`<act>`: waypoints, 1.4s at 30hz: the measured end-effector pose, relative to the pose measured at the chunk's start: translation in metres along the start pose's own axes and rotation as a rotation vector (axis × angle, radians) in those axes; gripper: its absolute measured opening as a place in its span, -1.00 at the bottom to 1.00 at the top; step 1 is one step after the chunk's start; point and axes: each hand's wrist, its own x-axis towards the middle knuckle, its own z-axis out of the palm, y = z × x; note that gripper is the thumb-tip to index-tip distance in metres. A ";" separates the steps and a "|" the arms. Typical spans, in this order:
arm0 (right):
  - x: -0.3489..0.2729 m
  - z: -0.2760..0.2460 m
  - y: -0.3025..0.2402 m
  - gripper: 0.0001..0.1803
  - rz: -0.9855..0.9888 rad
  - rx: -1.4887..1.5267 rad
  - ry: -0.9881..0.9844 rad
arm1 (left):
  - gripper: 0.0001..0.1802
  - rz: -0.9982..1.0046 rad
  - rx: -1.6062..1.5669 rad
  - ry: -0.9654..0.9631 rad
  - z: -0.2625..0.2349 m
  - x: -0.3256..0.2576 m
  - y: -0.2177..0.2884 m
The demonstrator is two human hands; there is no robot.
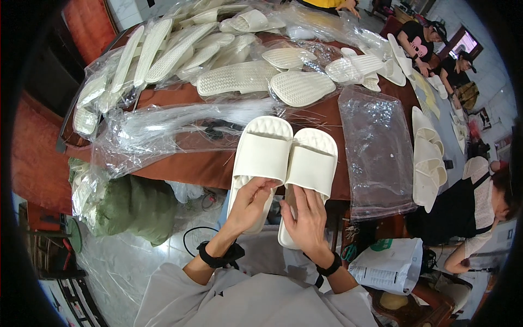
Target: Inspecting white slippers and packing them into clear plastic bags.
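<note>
A pair of cream slide slippers is held up side by side over the table's near edge, toes pointing away from me. My left hand (251, 203) grips the left slipper (260, 150), its fingertips at the rear edge of the wide strap. On the right slipper (311, 166), my right hand (306, 218) lies over the footbed with its fingers reaching under the strap and the thumb along the inner side. The slippers' inner edges touch or nearly touch. Beside them, a flat clear plastic bag (378, 152) lies on the table's right part.
Many bagged cream slippers (237, 78) cover the far side of the brown table (174, 170). Clear plastic bags (163, 131) lie left of centre. More slippers (427, 158) stack at the right edge. A green sack (136, 204) stands lower left, a white bag (389, 264) lower right. Several people work at right.
</note>
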 end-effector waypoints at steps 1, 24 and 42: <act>0.007 0.001 -0.003 -0.47 0.009 -0.030 -0.019 | -0.66 0.000 -0.001 0.000 0.001 0.000 0.000; -0.005 -0.045 0.007 -0.67 0.266 0.476 0.154 | -0.78 0.286 0.310 -0.423 0.022 -0.047 0.105; 0.053 -0.268 0.226 -0.61 0.536 -0.128 0.275 | -0.42 0.802 1.030 -0.569 0.143 0.109 -0.038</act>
